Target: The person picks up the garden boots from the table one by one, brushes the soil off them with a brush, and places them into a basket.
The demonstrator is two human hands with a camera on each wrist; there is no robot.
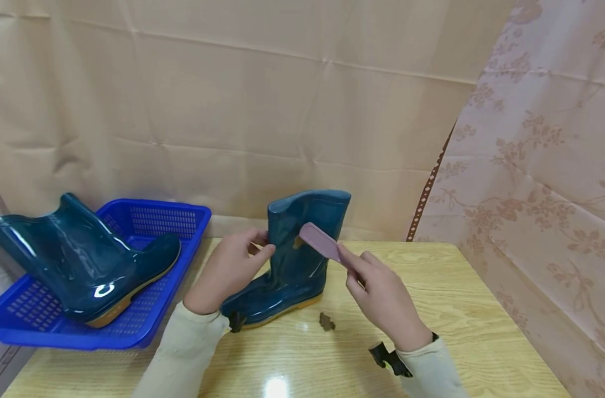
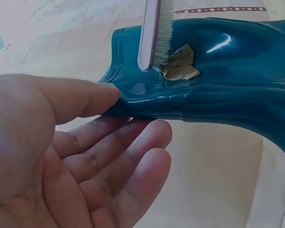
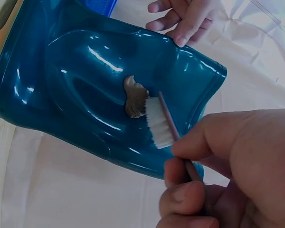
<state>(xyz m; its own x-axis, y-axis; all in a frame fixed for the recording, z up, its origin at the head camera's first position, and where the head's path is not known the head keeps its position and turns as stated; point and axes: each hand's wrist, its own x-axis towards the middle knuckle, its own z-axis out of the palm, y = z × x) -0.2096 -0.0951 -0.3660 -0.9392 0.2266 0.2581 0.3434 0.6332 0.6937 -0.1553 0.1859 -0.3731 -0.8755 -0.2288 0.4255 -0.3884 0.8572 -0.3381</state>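
Observation:
A glossy teal rain boot [image 1: 302,271] stands upright on the table, toe to the left. My left hand [image 1: 233,268] steadies its shaft at the front, thumb on the near face and some fingers behind the edge, as the left wrist view shows. A brown patch, like mud [image 2: 180,65], sticks to the shaft. My right hand [image 1: 384,296] grips a pinkish brush [image 1: 319,241] by its handle. In the right wrist view the white bristles [image 3: 158,123] meet the edge of the mud patch.
At the left, a second teal boot [image 1: 93,265] lies tilted in a blue plastic basket [image 1: 153,326]. A small brown clump [image 1: 326,321] lies on the wooden table [image 1: 407,276] near the boot. A beige cloth [image 1: 233,110] hangs behind, a floral one [image 1: 556,193] at the right.

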